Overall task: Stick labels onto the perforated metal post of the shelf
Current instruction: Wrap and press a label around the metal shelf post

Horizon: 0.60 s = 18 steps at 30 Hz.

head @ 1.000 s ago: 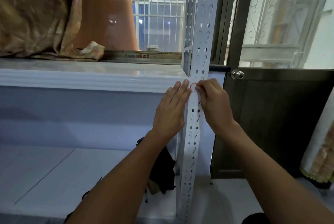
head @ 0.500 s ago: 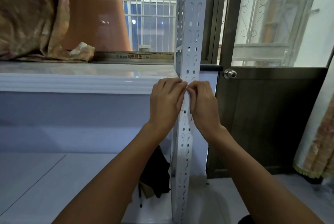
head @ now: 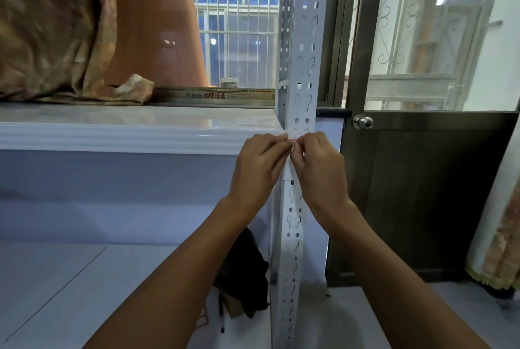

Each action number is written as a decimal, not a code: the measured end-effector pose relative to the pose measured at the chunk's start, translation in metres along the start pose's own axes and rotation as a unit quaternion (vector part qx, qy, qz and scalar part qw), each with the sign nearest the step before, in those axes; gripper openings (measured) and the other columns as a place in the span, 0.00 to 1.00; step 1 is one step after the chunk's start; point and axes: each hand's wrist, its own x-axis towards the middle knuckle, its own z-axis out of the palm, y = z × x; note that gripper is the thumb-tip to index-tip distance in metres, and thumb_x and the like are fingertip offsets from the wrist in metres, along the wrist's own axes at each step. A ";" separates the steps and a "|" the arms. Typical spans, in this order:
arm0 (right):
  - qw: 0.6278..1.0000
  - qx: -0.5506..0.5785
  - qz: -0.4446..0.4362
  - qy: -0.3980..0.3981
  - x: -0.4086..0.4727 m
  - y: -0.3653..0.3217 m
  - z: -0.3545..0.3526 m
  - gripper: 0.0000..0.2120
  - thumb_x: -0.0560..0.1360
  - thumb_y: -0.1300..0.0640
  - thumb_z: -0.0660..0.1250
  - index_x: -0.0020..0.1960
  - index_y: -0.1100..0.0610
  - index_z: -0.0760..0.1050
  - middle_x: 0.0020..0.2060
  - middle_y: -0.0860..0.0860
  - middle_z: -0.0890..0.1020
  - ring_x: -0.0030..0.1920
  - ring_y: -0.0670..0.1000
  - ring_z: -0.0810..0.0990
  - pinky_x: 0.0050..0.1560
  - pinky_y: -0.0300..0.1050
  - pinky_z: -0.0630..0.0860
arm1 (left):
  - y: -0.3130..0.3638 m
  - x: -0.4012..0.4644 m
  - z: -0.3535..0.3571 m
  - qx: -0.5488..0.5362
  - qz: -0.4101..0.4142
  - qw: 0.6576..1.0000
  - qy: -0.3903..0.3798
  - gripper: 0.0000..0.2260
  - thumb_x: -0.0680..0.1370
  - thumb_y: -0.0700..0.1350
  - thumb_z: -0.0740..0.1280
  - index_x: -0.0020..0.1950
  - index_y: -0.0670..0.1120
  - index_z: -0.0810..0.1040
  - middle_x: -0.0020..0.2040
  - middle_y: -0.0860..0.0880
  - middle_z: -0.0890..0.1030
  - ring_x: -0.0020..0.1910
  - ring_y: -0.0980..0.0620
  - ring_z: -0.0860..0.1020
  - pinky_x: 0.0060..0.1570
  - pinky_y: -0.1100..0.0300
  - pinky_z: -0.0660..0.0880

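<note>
post (head: pixel 303 67) upright, long axis vertical, holes facing camera. left hand (head: pixel 257 168) and right hand (head: pixel 319 170) meet at its front, fingers curled, both pinching a small red-edged label (head: pixel 293 142) between them, against the post at shelf (head: pixel 140 135) height. label text unreadable. box (head: pixel 213 94) behind, up-left of hands: red chinese characters.

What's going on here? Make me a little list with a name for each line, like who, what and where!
who: a person, only arms and hands seen
left hand: fingers curled, pinching a small label
right hand: pinching the same label
label: white with a bit of red, mostly hidden by fingers
where: at the white perforated post, level with the shelf edge
nearby: door knob, crumpled cloth on the shelf
</note>
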 end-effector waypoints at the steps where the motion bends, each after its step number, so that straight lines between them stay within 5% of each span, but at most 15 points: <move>1: 1.000 -0.014 -0.002 -0.001 0.002 0.000 0.001 0.06 0.80 0.61 0.66 0.48 0.64 0.77 0.42 0.58 0.80 0.37 0.55 0.79 0.38 0.49 0.79 | -0.001 -0.001 0.000 0.001 0.007 1.000 0.000 0.10 0.79 0.42 0.70 0.59 0.43 0.84 0.55 0.46 0.84 0.53 0.47 0.81 0.54 0.55 0.76; 11: 0.988 -0.063 -0.132 -0.052 0.016 0.023 0.002 0.06 0.78 0.61 0.64 0.45 0.63 0.73 0.38 0.58 0.74 0.35 0.53 0.71 0.36 0.43 0.69 | -0.006 -0.006 -0.007 0.079 0.082 0.993 -0.044 0.18 0.76 0.33 0.71 0.66 0.40 0.80 0.63 0.42 0.81 0.57 0.43 0.79 0.56 0.52 0.76; 16: 0.983 -0.030 -0.166 -0.077 0.015 0.029 -0.002 0.04 0.78 0.64 0.66 0.45 0.64 0.73 0.38 0.57 0.73 0.37 0.51 0.68 0.39 0.40 0.65 | 0.003 -0.007 -0.009 0.140 0.118 0.982 -0.053 0.22 0.82 0.33 0.48 0.66 0.37 0.79 0.64 0.38 0.80 0.53 0.39 0.80 0.47 0.51 0.79; 18: 0.982 -0.004 -0.161 -0.095 0.007 0.035 -0.003 0.04 0.78 0.64 0.64 0.46 0.64 0.72 0.39 0.56 0.73 0.38 0.51 0.70 0.40 0.42 0.69 | 0.005 -0.010 -0.007 0.154 0.116 0.979 -0.066 0.25 0.79 0.30 0.47 0.67 0.36 0.78 0.66 0.37 0.78 0.53 0.38 0.79 0.43 0.51 0.79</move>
